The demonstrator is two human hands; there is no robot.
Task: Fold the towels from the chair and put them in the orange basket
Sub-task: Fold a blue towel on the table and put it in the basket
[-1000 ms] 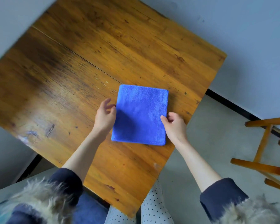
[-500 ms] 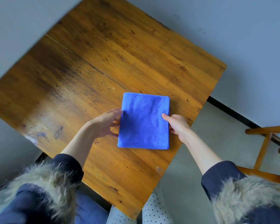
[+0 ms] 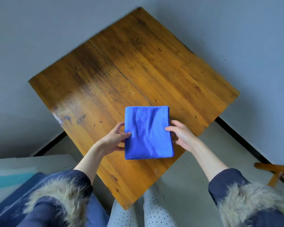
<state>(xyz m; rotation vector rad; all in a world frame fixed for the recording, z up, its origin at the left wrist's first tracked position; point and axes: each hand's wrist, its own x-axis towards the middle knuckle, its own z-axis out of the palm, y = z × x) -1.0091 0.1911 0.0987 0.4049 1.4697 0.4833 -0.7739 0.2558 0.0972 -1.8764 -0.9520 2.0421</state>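
Head view: a folded blue towel [image 3: 148, 132] forms a neat upright rectangle of soft, napped microfibre, with a few shallow creases running down its face and a stitched hem along its right and lower edges. It sits over the near part of a square wooden table [image 3: 138, 71], close to the corner nearest the person; whether it rests on the wood or is raised slightly off it cannot be told.

The left hand [image 3: 114, 140] pinches the towel's left edge, thumb pressed on top of the cloth and the other fingers curled beneath. The right hand [image 3: 181, 135] grips the right edge the same way, thumb lying on the top surface and the fingers wrapped under the hem. Both hands are closed on the fabric.

The tabletop is made of glossy amber planks with dark grain, a fine seam crossing it diagonally, a darker stained band and pale scuffed marks near its left edge. Both sleeves [image 3: 228, 181] are dark navy with shaggy grey-brown fur trim. Below the table's near corner show pale trousers [image 3: 154, 213] with small dark dots. At the right edge, part of a chair [image 3: 279, 171] of orange-brown wooden rails stands on the grey floor [image 3: 187, 177].
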